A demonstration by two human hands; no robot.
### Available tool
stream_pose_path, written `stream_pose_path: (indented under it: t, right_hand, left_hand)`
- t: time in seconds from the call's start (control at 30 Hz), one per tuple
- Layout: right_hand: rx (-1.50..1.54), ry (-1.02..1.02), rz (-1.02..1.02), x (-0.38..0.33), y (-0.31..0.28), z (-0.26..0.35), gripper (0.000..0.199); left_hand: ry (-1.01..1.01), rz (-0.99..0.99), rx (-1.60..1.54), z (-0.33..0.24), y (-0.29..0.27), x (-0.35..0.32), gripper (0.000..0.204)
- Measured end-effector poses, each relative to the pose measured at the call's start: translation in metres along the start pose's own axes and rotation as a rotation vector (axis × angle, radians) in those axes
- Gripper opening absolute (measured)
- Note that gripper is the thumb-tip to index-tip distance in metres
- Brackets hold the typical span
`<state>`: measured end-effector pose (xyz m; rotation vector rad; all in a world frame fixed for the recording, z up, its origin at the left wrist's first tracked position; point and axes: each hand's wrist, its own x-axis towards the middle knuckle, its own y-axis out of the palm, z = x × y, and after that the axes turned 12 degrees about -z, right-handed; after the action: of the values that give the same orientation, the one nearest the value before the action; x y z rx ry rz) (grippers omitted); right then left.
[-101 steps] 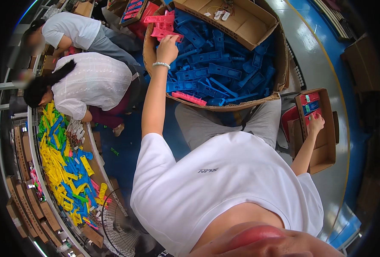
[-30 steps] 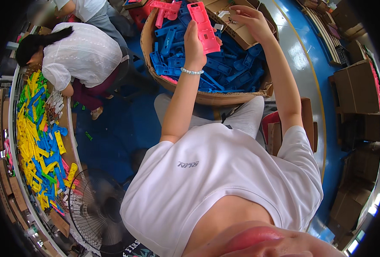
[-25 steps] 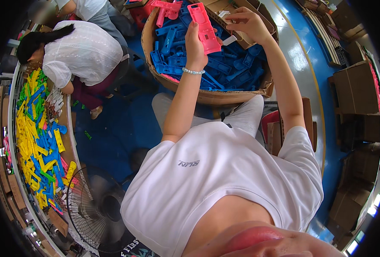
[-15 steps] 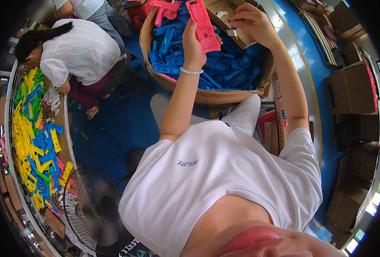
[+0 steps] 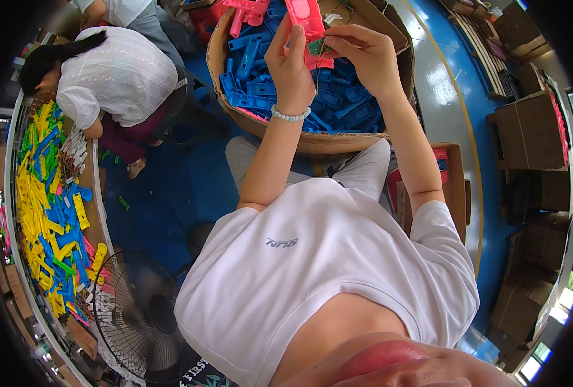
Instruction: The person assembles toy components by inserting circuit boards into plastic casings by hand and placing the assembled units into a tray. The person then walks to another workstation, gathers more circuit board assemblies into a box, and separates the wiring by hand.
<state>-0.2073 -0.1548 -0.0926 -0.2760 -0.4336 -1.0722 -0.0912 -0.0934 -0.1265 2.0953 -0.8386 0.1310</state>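
Above a big cardboard box [image 5: 325,144], my left hand [image 5: 289,74] grips a pink plastic shell [image 5: 306,17] with a moulded recess. My right hand [image 5: 365,57] pinches a small green circuit board [image 5: 315,47] against the shell's lower part. A thin wire hangs from the board beside my left palm. Many blue plastic shells [image 5: 251,58] fill the box under both hands. Another pink plastic part [image 5: 248,13] rests on the pile left of my left hand. My fingers partly cover the board and the shell.
A smaller carton [image 5: 399,26] sits at the big box's far right. On the left, a co-worker [image 5: 115,71] bends over a bench heaped with yellow, green and blue plastic parts [image 5: 48,213]. A fan [image 5: 138,316] stands near my left side; an open carton [image 5: 455,187] is at my right.
My right hand has come left and down from the smaller carton, bringing the circuit board to the pink shell. My left hand has shifted slightly, with the shell still in it.
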Motion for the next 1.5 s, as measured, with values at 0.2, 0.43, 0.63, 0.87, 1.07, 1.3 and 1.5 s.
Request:
stream_pose_path:
  t: [0.2,0.43,0.63,0.87,1.07,1.3,1.5]
  right_hand:
    - [-0.148,-0.097,-0.086,-0.006,0.004,0.011,0.015]
    - [0.108,-0.048,-0.074,-0.012,0.007,0.020,0.015]
    - [-0.072,-0.061,-0.175,-0.020,0.014,0.028,0.015]
    - [-0.007,-0.040,-0.205,-0.027,0.013,0.031,0.015]
    - [-0.089,-0.203,-0.191,-0.027,0.004,0.033,0.018]
    - [0.093,-0.152,-0.255,-0.030,0.006,0.036,0.028]
    - [0.029,-0.103,-0.175,-0.036,0.001,0.039,0.030]
  left_hand:
    - [0.032,-0.010,-0.142,-0.008,-0.002,-0.003,0.039]
    - [0.061,-0.070,-0.060,-0.020,0.004,-0.008,0.039]
    - [0.207,-0.012,0.074,-0.029,0.005,-0.019,0.035]
    - [0.296,-0.051,0.138,-0.026,0.007,-0.021,0.033]
    - [0.275,-0.018,0.136,-0.030,0.010,-0.026,0.034]
    - [0.176,0.051,0.044,-0.036,0.014,-0.030,0.036]
    - [0.168,0.120,0.038,-0.041,0.012,-0.031,0.039]
